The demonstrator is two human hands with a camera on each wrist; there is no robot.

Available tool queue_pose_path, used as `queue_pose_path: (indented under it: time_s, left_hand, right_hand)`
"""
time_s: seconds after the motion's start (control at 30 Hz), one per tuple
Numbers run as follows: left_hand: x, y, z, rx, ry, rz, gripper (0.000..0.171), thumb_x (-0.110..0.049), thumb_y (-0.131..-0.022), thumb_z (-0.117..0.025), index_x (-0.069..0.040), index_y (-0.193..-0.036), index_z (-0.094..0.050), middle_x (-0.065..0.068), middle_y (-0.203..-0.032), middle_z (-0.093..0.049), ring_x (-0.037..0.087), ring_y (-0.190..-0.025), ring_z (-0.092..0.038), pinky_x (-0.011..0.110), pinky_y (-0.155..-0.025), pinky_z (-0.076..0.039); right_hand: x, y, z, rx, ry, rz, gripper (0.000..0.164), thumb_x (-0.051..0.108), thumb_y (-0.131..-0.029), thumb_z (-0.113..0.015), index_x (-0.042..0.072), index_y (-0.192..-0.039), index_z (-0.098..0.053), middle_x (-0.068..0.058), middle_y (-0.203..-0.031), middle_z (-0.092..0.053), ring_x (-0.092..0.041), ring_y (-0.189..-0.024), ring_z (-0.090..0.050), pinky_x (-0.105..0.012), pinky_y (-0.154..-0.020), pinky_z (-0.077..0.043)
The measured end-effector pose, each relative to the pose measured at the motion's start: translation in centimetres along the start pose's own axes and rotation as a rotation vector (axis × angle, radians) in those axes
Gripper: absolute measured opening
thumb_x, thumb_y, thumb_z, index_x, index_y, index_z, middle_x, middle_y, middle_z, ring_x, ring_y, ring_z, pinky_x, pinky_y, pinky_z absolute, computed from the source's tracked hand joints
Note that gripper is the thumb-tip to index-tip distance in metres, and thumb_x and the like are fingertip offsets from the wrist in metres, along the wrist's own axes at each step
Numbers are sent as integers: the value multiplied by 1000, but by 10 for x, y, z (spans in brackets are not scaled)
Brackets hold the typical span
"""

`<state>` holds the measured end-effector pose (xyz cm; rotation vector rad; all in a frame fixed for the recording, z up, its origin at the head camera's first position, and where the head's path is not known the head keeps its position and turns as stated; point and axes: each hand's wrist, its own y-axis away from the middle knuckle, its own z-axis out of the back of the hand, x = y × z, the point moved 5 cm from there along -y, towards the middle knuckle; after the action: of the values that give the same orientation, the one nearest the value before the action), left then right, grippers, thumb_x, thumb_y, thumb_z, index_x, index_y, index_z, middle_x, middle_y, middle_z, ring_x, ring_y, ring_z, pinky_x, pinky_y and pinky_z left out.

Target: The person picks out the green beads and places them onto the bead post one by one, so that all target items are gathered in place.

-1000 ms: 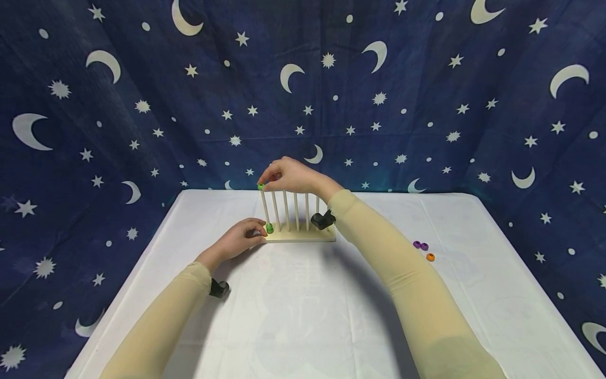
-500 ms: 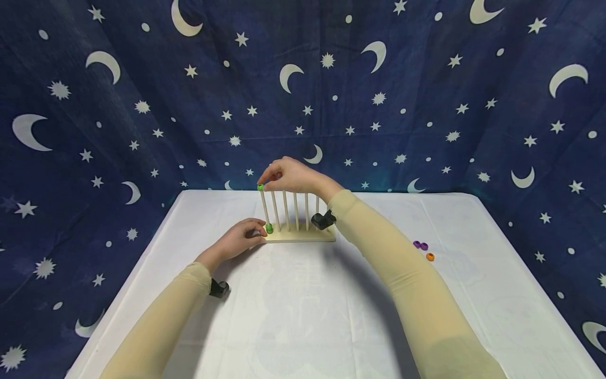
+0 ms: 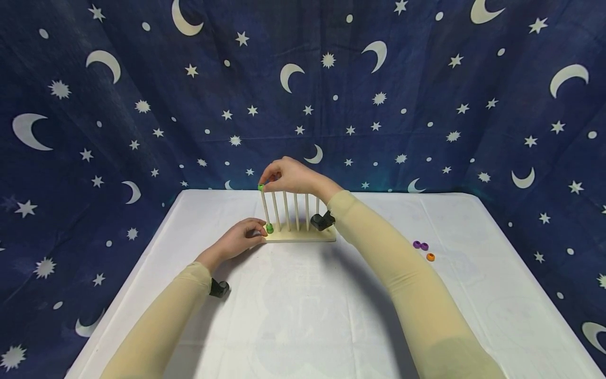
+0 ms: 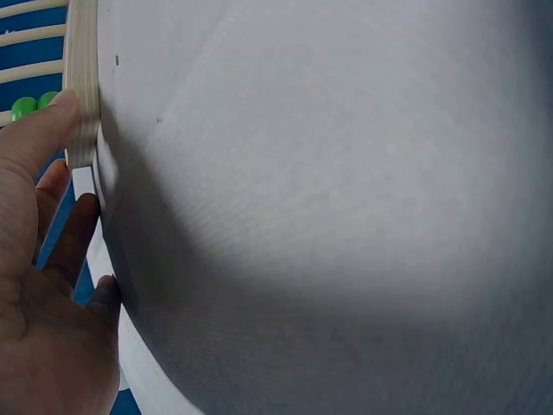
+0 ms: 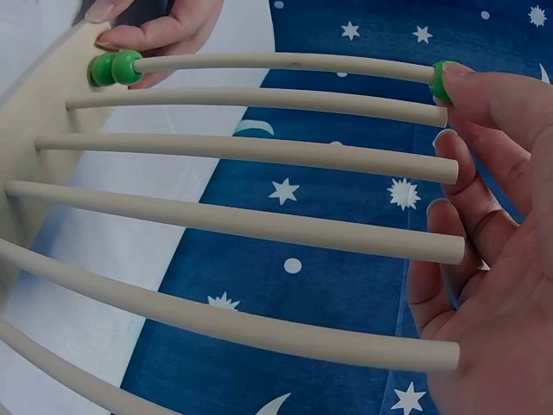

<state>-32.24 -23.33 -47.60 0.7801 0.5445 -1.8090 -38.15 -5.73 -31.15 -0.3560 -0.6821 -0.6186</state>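
A wooden peg stand (image 3: 300, 237) with a row of upright pegs stands on the white table. My right hand (image 3: 295, 176) pinches a green bead (image 5: 441, 82) between thumb and finger at the tip of the leftmost peg (image 5: 285, 60). Two more green beads (image 5: 114, 68) sit together at the foot of that same peg. At the stand's left end, my left hand (image 3: 239, 239) holds the base's corner, its thumb (image 4: 52, 125) on one face and a finger on the other. In the head view, my right hand hides the tops of several pegs.
Two purple beads (image 3: 420, 245) and one orange bead (image 3: 430, 257) lie on the white tablecloth (image 3: 303, 305), right of the stand. A dark blue curtain (image 3: 265, 79) with moons and stars surrounds the table's back and sides.
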Motion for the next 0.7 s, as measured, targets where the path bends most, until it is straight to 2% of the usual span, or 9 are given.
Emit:
queue_pose_path:
  time_s: [0.33,0.47,0.57,0.7]
  left_hand:
    - [1,0,0,0,10,4,7,-13,-96,-74,-13,-102,-72,13,-142,-56,34,-138,-46,52,-119,-30]
    - [0,1,0,-2,9,-3,7,-14,-96,-74,-12,-102,-72,14,-142,-56,35,-138,-47,52,-118,-30]
    - [-2,1,0,-4,6,-16,7,-14,-96,-74,-12,-102,-72,15,-142,-56,36,-137,-47,54,-118,-31]
    - [-3,2,1,-10,1,-26,7,-13,-96,-74,-12,-102,-72,16,-142,-57,36,-137,-48,53,-117,-33]
  right_hand:
    - [2,1,1,-8,7,-7,12,28,-91,-79,22,-102,-76,2,-97,-68,-17,-93,-56,-35,-81,-48]
    - [-1,0,0,-19,28,-20,13,32,-89,-81,24,-99,-75,4,-96,-68,-16,-99,-52,-36,-83,-47]
    - [-3,0,0,-15,36,-28,16,34,-89,-81,26,-101,-75,4,-97,-67,-16,-100,-49,-36,-83,-46]
    - [-4,2,1,0,27,-2,19,32,-90,-80,24,-107,-75,3,-99,-66,-16,-95,-55,-35,-82,-49]
